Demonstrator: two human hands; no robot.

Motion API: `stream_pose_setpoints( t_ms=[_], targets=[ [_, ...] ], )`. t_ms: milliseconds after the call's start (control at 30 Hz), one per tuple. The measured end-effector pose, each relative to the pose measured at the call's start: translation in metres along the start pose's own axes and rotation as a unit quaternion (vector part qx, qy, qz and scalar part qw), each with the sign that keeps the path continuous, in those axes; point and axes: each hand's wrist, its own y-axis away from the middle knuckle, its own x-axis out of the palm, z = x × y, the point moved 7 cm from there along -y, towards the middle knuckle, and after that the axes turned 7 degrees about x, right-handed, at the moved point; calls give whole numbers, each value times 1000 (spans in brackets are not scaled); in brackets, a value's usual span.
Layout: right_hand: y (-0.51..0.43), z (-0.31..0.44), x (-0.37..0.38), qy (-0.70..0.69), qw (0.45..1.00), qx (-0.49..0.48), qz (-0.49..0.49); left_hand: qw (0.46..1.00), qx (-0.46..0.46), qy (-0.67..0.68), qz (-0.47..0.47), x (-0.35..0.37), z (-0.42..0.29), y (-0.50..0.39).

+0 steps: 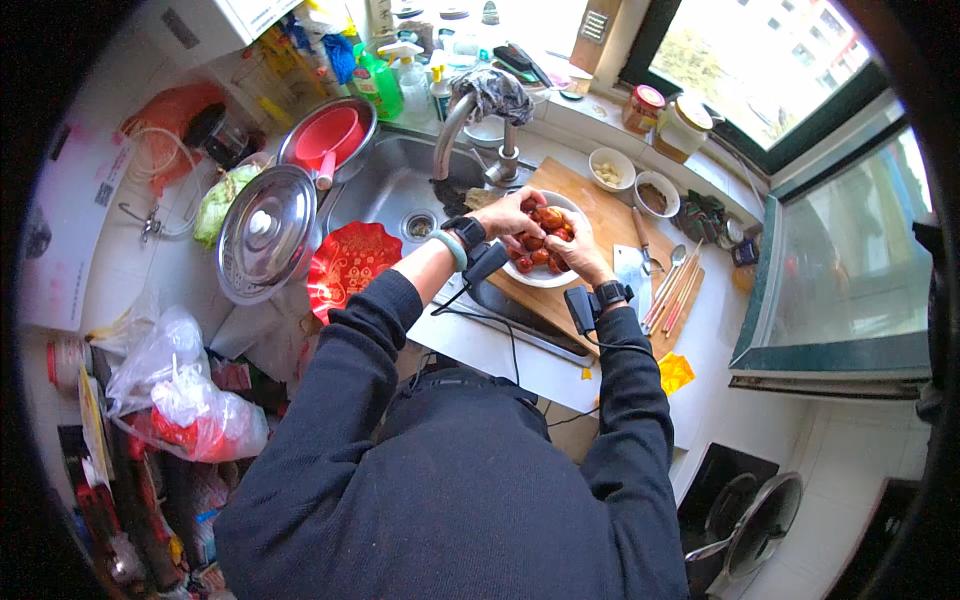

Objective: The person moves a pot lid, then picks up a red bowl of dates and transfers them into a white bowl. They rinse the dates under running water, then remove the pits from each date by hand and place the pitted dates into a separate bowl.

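Note:
A white bowl full of glossy red-brown round fruits stands on a wooden cutting board. Over the bowl, my left hand and my right hand bring their fingertips together around one of the fruits, which they partly hide. Right of the bowl lie a cleaver blade, a peeler with a wooden handle, a metal spoon and several wooden sticks. Beyond the board are a small bowl of pale cloves and a bowl with brown contents.
To the left is the steel sink beneath a cloth-wrapped faucet. A red scalloped plate, a steel lid and a basin with a red ladle stand beside it. An open window sash juts in at the right.

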Motion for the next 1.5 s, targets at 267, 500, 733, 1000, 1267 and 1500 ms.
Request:
stream_pose_setpoints(
  t_ms=[267, 500, 733, 1000, 1267, 1500],
  targets=[
    [8, -10, -1, -21, 999, -1, 36, 999, 35, 21, -35, 13, 15, -1],
    [13, -17, 2, -41, 996, 46, 57, 998, 18, 51, -27, 21, 17, 11],
    [11, 26, 43, -16, 998, 3, 64, 994, 55, 76, -55, -12, 9, 65],
    [-5, 84, 213, -60, 981, -53, 175, 981, 55, 128, -134, -124, 58, 197],
    [-10, 65, 364, -12, 968, -48, 248, 960, -104, 157, -206, -196, 169, 284],
    [-24, 51, 374, 93, 984, 10, 152, 948, -55, 166, -265, -210, 198, 277]
  ],
)
